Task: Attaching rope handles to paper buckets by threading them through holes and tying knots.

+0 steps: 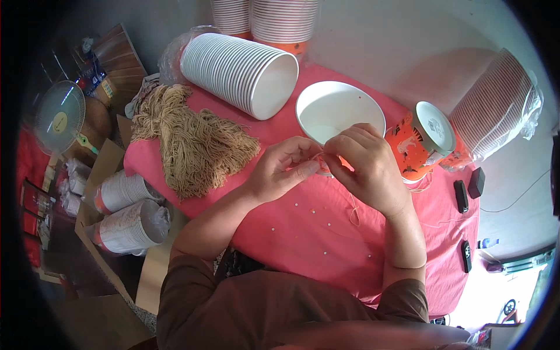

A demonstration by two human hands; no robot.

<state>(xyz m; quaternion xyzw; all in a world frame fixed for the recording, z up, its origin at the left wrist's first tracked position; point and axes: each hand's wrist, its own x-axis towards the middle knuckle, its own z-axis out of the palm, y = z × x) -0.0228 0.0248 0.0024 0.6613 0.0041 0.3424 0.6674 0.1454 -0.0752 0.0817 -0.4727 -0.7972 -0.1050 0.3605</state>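
Observation:
My left hand (286, 166) and my right hand (364, 166) meet over the pink tablecloth (303, 233), fingertips pinched together on a thin tan string (353, 213) that loops down onto the cloth. Right behind my fingers stands a white paper bowl (338, 111), open side up, with an orange outside partly hidden by my hands. A bundle of tan strings (189, 140) lies to the left of my left hand.
A lying stack of white bowls (239, 73) rests at the back left. An orange printed cup stack (423, 140) and a wrapped stack (496, 114) sit on the right. Upright stacks (265, 20) stand behind. Dark small objects (468, 189) lie at the cloth's right edge. Sleeved stacks (128, 219) and a fan (58, 116) are on the floor.

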